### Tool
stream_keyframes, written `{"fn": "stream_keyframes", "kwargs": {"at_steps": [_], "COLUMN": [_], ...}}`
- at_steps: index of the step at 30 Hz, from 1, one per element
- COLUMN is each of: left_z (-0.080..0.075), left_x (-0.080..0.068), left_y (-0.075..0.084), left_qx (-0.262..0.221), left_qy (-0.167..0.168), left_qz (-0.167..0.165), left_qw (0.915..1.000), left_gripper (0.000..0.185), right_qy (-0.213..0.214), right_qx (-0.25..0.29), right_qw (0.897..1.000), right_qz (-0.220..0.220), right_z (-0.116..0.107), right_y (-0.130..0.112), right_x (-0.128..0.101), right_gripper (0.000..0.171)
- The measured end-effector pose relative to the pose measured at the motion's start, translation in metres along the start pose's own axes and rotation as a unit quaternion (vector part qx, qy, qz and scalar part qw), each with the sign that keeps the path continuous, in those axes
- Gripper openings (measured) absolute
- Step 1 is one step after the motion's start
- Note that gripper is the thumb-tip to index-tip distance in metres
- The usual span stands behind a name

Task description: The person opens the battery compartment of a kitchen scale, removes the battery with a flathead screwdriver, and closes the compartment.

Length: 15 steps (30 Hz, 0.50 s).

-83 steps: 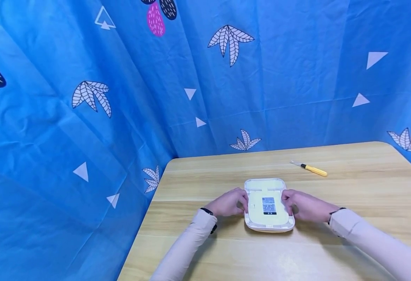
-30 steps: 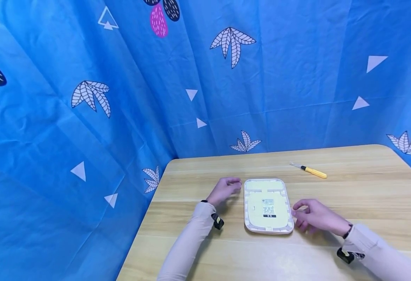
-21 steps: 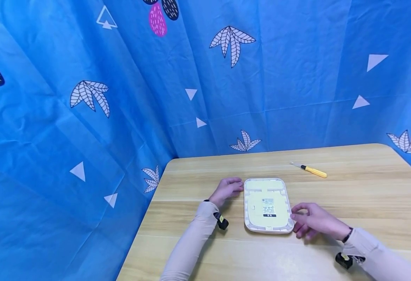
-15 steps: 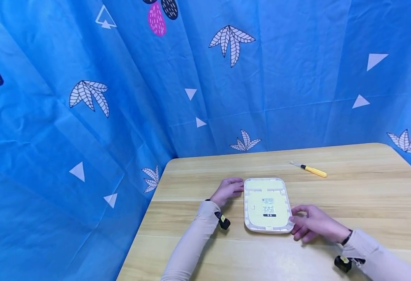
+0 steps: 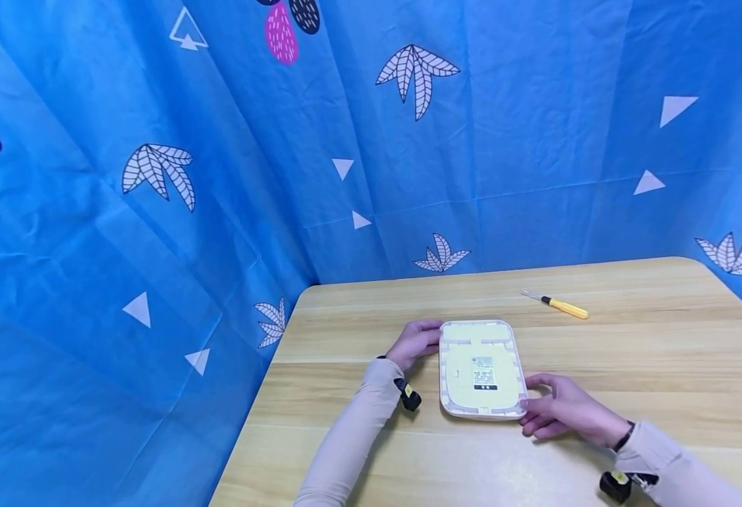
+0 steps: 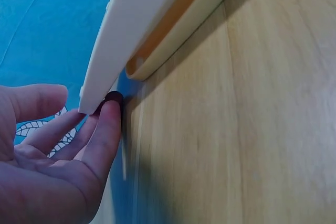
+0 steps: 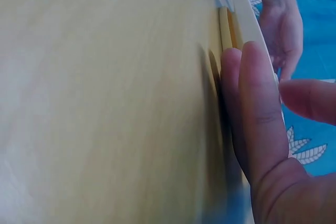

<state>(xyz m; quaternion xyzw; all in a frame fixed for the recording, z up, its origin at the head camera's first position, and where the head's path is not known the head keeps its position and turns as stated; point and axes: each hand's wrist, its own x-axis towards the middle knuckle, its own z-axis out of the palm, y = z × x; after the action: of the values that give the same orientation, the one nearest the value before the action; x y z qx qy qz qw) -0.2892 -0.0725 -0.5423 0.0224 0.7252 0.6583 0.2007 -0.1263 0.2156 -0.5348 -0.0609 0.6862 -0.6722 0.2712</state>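
A white rounded-rectangular plastic case [image 5: 466,366] lies on the wooden table with a printed label [image 5: 485,373] facing up. Its yellowish lower part [image 6: 157,51] shows beneath the white rim in the left wrist view. By the case's far left corner is my left hand [image 5: 412,343], with fingers reaching under the rim; the thumb stands apart from it in the left wrist view. At the near right edge my right hand [image 5: 567,410] pinches the rim, its thumb above and fingers [image 7: 257,93] along the side and underneath.
A screwdriver [image 5: 564,306] with a yellow handle lies behind the case to the right. The table's far edge meets a blue patterned curtain [image 5: 510,141], which also runs down the left side.
Both hands gripped the case's sides earlier, then came away from it. Since then the left hand has closed in on the far corner, and the right hand has moved onto the near right edge.
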Motion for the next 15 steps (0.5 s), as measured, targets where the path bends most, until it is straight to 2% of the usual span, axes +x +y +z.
{"fn": "stream_keyframes", "kwargs": {"at_steps": [9, 15], "left_z": [0.004, 0.0025], "left_x": [-0.0008, -0.0002], "left_y": [0.0005, -0.0008], "left_qx": [0.007, -0.004], "left_qy": [0.021, 0.02], "left_qz": [-0.002, 0.003], "left_qw": [0.9998, 0.9998], "left_gripper": [0.042, 0.043], "right_qy": [-0.016, -0.018], "right_qx": [0.026, 0.032], "right_qw": [1.0, 0.999], "right_qz": [-0.003, -0.005], "right_z": [-0.0015, -0.003], "right_y": [0.0036, 0.005], "right_x": [-0.0011, -0.0015], "right_gripper": [0.079, 0.078]}}
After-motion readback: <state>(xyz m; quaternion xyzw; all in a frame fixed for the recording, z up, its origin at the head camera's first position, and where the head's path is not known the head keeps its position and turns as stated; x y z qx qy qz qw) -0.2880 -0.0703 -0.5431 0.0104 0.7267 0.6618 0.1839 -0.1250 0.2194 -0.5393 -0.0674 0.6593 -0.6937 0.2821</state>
